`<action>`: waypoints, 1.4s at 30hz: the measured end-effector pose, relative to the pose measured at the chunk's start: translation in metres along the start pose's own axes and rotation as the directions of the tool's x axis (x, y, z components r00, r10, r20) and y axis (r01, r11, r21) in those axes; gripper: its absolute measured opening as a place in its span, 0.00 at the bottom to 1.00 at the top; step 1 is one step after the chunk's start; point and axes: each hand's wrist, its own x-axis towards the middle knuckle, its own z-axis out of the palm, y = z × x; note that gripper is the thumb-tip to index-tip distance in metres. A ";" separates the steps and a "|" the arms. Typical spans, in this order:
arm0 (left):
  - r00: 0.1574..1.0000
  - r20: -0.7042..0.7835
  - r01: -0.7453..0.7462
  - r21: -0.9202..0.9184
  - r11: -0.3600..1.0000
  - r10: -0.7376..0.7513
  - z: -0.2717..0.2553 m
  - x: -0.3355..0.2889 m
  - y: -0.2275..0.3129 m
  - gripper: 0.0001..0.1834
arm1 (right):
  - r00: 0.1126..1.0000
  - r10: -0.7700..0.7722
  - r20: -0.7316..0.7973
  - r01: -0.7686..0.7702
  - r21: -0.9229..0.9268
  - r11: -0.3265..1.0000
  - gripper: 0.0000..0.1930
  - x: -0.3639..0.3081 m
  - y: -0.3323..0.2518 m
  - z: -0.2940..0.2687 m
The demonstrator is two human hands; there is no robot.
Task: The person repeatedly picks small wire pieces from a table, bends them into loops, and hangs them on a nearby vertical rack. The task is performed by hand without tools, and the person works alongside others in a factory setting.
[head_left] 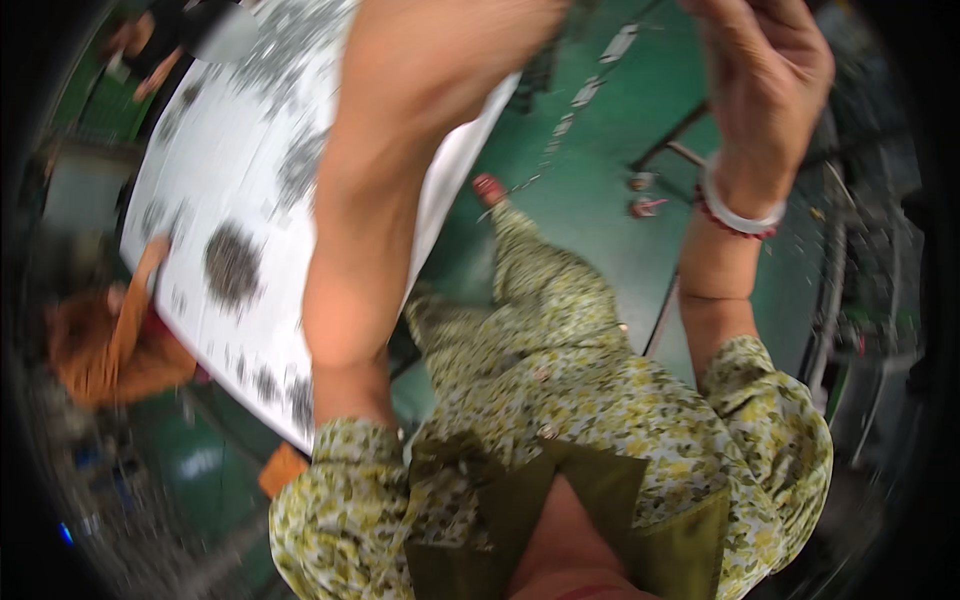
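In the head view, looking down on a white table (pixel 275 330) set slantwise across the left half, strewn with dark patches of small pieces, smeared by motion. To its right, a green floor (pixel 590 225); along both rims, dim workshop clutter, too blurred to name. Counted: one table; one large oval dark heap (pixel 232 265), among smaller patches too smeared to number; two co-workers, one in orange-brown (pixel 115 345) with an arm reaching to the table's left edge, one in black (pixel 172 30) by its upper left; one orange thing (pixel 282 470) by the near corner; two small things (pixel 647 207) on the floor; one red shoe (pixel 488 190). Also one chain of pale links (pixel 585 92), slanting down from between the raised hands toward the shoe; cannot tell it as held or loose. Own hands, two: left hand (pixel 450 50) blurred and cut off at the top, grip impossible to tell, wide or narrow; right hand (pixel 768 90) with fingers bent, tips out of sight, grip likewise impossible to tell. On the right wrist, one white bangle (pixel 745 222) and one red beaded bracelet (pixel 765 235).
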 end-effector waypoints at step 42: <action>0.513 -0.096 0.840 -0.149 0.522 -0.853 -0.134 -0.224 -0.239 0.17 | 0.772 -0.563 -0.294 0.012 -0.879 0.477 0.11 0.080 -0.343 -0.249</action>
